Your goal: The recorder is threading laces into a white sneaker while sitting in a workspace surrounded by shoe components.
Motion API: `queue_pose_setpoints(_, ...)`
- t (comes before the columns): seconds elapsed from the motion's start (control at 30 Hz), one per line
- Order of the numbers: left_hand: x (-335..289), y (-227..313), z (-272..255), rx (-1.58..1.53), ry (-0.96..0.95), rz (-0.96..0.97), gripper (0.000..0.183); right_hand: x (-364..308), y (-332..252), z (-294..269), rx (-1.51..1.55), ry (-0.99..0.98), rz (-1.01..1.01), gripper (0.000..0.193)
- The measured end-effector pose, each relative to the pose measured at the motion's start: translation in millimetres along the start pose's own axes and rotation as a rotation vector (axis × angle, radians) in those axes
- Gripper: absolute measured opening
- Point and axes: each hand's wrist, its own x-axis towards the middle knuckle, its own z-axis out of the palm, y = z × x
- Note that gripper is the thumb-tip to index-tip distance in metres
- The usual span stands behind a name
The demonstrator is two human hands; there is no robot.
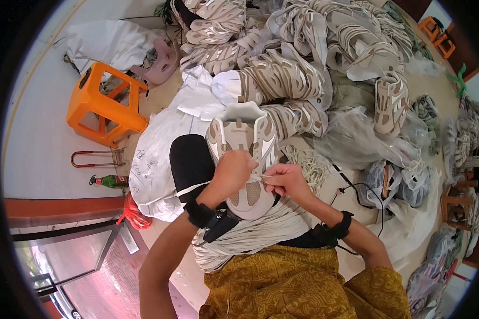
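A beige and white shoe upper (243, 207) lies in front of me, its toe toward my body and its tongue and collar facing away. My left hand (234, 169) is closed over the lacing area; what its fingers hold is hidden. With thumb and forefinger, my right hand (289, 182) pinches a white shoelace (264, 176) at the right edge of the upper. Beside the upper on the left is a black rounded padded thing (188, 151), crossed by a pale strand. A thick bundle of off-white laces (255, 234) rests across my lap, just below the toe.
Stacked shoe uppers (282, 74) spread beyond the work. A white sack (157, 165) lies at left, near an orange stool (104, 106), a green bottle (112, 181) and red plastic twine (137, 211). Loose laces (307, 167), a black cable (375, 194) and plastic bags (356, 135) are at right.
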Motion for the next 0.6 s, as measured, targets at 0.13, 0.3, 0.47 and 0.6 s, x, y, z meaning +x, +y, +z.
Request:
queue_pose_setpoints(0.13, 9.1, 3.6, -13.5, -0.238, 0.003, -0.149, 0.022, 31.3, -8.0, 1.7, -0.078, 0.092, -0.123, 0.013)
queue_pose_setpoints(0.3, 9.0, 4.7, -20.1, -0.201, 0.119, -0.208, 0.025, 41.4, -14.4, 2.2, -0.179, 0.058, -0.231, 0.016)
queue_pose_setpoints(0.47, 5.4, 1.5, -15.0, -0.174, 0.129, -0.153, 0.025, 29.1, -12.5, 5.3, -0.365, 0.101, -0.256, 0.016)
queue_pose_setpoints(0.6, 6.4, 2.9, -17.5, -0.122, 0.064, -0.154, 0.027, 30.3, -16.7, 11.3, -0.714, 0.16, -0.476, 0.017)
